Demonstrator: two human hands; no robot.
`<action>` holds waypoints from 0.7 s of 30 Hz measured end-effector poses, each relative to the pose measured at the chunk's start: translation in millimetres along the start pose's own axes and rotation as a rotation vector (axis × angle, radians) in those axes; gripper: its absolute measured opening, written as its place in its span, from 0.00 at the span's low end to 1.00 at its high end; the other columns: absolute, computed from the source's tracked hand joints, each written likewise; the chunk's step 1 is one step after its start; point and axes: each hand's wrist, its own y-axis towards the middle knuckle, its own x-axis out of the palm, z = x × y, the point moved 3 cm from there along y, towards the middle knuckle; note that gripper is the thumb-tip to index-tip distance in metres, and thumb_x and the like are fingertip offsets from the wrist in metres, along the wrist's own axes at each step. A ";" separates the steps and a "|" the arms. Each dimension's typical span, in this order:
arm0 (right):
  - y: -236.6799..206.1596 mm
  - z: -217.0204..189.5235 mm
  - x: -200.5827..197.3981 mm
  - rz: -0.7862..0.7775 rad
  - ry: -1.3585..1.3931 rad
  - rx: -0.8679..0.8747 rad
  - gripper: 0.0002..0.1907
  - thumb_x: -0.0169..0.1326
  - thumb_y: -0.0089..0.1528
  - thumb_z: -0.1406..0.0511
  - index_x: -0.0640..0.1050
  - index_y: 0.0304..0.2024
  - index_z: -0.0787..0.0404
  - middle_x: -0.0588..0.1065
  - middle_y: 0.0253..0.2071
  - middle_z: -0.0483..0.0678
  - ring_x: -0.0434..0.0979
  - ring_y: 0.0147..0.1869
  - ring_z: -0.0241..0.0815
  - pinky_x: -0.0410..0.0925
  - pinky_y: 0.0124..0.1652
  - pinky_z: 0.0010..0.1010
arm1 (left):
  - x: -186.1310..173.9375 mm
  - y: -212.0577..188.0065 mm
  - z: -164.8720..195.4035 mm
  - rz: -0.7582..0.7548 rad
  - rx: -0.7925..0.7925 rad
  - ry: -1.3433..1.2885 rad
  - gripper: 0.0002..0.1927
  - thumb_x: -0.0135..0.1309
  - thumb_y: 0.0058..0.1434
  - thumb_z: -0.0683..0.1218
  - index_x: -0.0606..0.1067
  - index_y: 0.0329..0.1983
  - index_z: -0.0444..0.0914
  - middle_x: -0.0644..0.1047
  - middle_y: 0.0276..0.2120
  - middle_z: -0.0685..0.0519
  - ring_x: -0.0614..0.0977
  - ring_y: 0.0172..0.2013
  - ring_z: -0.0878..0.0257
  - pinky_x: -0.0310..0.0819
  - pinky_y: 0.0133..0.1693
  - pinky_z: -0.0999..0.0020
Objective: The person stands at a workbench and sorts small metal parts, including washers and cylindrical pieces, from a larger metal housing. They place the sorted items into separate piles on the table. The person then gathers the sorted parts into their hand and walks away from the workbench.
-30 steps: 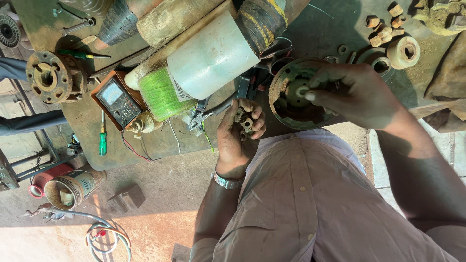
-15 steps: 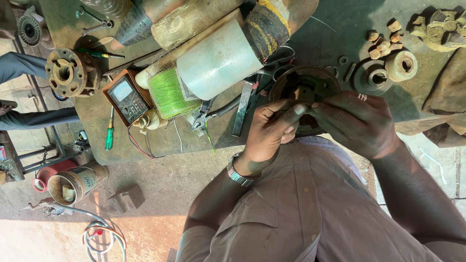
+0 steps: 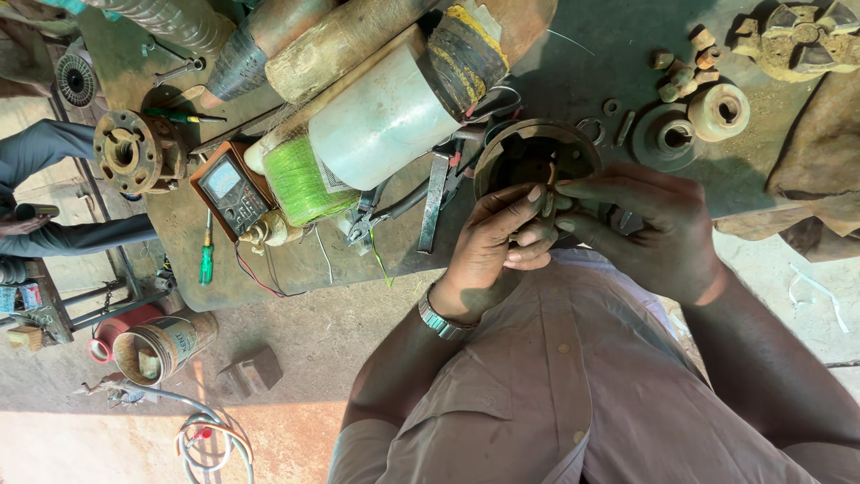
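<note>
Head view: hands are meeting over a round metal housing [image 3: 536, 157] lying at about one o'clock on the greasy workbench [image 3: 573, 72], its open bowl facing the camera. The left hand [image 3: 491, 249], wearing a wristwatch [image 3: 439, 315], is curling its fingers and extending the thumb to the housing's near rim; the right hand [image 3: 652, 229] is reaching in from three o'clock, its fingertips closing to a pinch beside a small tan part [image 3: 550, 176] standing upright at the rim. Whether that part is gripped or only touched cannot be told. At nine o'clock of the housing, pliers [image 3: 387, 208] and a flat steel bar [image 3: 433, 203] are lying on the bench; farther toward ten o'clock a spool of green thread [image 3: 301, 181], a white plastic-wrapped cylinder [image 3: 385, 116] and an orange-cased meter [image 3: 228, 186] are crowding together. Loose rings and brownish nuts [image 3: 683, 73] are resting at two o'clock. Likely hazards: the small part slipping from oily fingertips into the dark bowl or off the bench's near edge, and the unclamped housing turning under one-sided pressure.
</note>
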 end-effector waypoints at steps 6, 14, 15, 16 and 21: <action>-5.2 4.6 -1.5 0.004 -0.002 0.040 0.16 0.66 0.61 0.71 0.81 0.51 0.65 0.80 0.39 0.52 0.83 0.37 0.37 0.74 0.33 0.25 | 12.8 7.6 -10.7 -0.029 0.052 0.062 0.11 0.49 0.77 0.48 0.73 0.44 0.35 0.64 0.25 0.57 0.61 0.21 0.71 0.51 0.24 0.76; -15.2 11.5 -31.5 0.176 0.077 0.158 0.07 0.67 0.67 0.72 0.82 0.46 0.64 0.79 0.37 0.49 0.74 0.31 0.27 0.63 0.28 0.15 | 17.0 16.5 -25.7 0.037 0.195 -0.038 0.24 0.40 0.83 0.57 0.73 0.58 0.31 0.71 0.35 0.53 0.70 0.30 0.68 0.59 0.27 0.76; -13.5 8.5 -37.2 0.197 0.069 0.166 0.07 0.66 0.67 0.73 0.81 0.46 0.65 0.80 0.38 0.50 0.74 0.31 0.27 0.63 0.29 0.16 | 17.5 18.1 -26.0 0.041 0.252 -0.067 0.25 0.39 0.84 0.57 0.72 0.60 0.30 0.73 0.38 0.52 0.73 0.33 0.67 0.63 0.29 0.76; -10.9 4.8 -42.7 0.217 0.060 0.173 0.07 0.66 0.67 0.73 0.81 0.45 0.66 0.80 0.39 0.50 0.74 0.32 0.27 0.63 0.29 0.16 | 17.6 20.5 -27.6 0.055 0.248 -0.080 0.26 0.38 0.83 0.58 0.71 0.62 0.31 0.74 0.43 0.49 0.76 0.39 0.63 0.69 0.36 0.72; 13.1 -20.4 -55.4 0.100 -0.177 0.001 0.08 0.65 0.64 0.72 0.82 0.45 0.66 0.81 0.42 0.54 0.79 0.34 0.33 0.70 0.27 0.20 | 20.7 32.7 -39.6 -0.036 0.263 -0.186 0.30 0.36 0.80 0.59 0.68 0.69 0.31 0.76 0.61 0.41 0.79 0.62 0.52 0.70 0.68 0.54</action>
